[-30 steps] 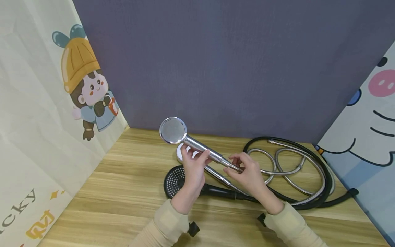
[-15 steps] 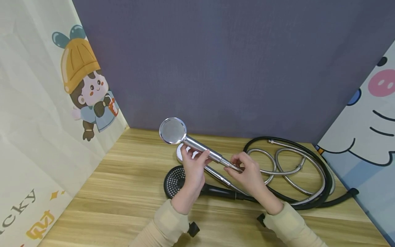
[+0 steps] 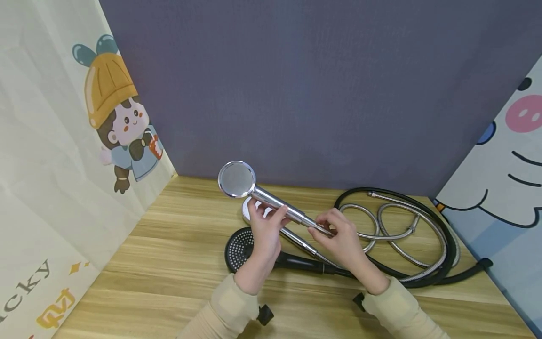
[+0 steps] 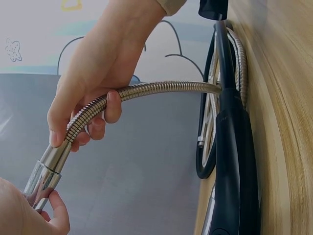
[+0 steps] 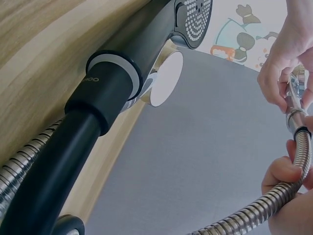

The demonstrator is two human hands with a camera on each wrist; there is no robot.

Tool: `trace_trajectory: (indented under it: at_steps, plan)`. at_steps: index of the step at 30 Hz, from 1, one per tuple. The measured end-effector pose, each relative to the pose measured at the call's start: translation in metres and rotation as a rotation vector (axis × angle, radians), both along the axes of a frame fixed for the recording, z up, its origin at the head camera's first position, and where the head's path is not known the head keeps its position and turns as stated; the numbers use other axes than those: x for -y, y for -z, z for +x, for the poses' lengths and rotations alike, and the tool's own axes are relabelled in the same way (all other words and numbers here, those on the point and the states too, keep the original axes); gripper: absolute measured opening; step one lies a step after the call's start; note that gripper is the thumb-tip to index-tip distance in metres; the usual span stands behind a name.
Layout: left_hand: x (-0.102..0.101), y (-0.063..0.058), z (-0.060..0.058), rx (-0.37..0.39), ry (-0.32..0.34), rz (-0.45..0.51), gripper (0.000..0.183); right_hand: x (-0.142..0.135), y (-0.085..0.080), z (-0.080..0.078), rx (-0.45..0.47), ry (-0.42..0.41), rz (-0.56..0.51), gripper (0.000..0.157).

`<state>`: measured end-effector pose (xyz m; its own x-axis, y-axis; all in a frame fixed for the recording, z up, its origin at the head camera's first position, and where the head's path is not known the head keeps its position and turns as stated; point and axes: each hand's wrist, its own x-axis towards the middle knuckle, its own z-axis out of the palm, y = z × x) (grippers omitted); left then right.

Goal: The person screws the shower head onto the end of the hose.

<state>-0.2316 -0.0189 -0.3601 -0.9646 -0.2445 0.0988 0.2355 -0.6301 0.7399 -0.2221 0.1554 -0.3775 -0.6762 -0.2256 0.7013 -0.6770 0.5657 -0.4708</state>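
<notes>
A chrome shower head [image 3: 237, 179] is held tilted above the table, its round face toward the upper left. My left hand [image 3: 266, 233] grips its handle from below with thumb and fingers. At the handle's lower end, my right hand [image 3: 340, 235] pinches the metal connector and the ribbed hose [image 4: 166, 87]. The left wrist view shows the connector [image 4: 55, 157] meeting the handle, with the right thumb on it and the hose bending through the fingers. Beneath the hands lie a black shower head [image 3: 240, 247] and another chrome shower head [image 3: 302, 244], partly hidden by the left hand.
Coiled black hose [image 3: 449, 263] and silver hoses [image 3: 406, 254] overlap on the right of the wooden table [image 3: 169, 263]. A dark blue-grey wall [image 3: 313, 94] rises behind; printed panels stand at both sides.
My right fingers have shifted slightly around the connector. The shower head and my left hand have hardly moved.
</notes>
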Motion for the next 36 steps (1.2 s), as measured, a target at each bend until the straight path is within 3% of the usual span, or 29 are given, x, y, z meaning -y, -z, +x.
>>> trace_trajectory:
  at_steps: [20,28,36]
  plan:
    - [-0.0018,0.0001,-0.0015,-0.008,0.013,0.002,0.065,-0.0010,-0.0025,0.0014,0.072,-0.003,-0.026,0.002]
    - [-0.0016,0.0018,-0.0016,0.002,0.010,-0.003,0.065,-0.0001,-0.0008,0.0001,0.033,0.041,-0.012,0.035]
    - [-0.0018,0.0034,-0.0001,0.005,0.014,0.001,0.064,-0.0006,0.0046,-0.0027,-0.001,0.059,0.001,0.038]
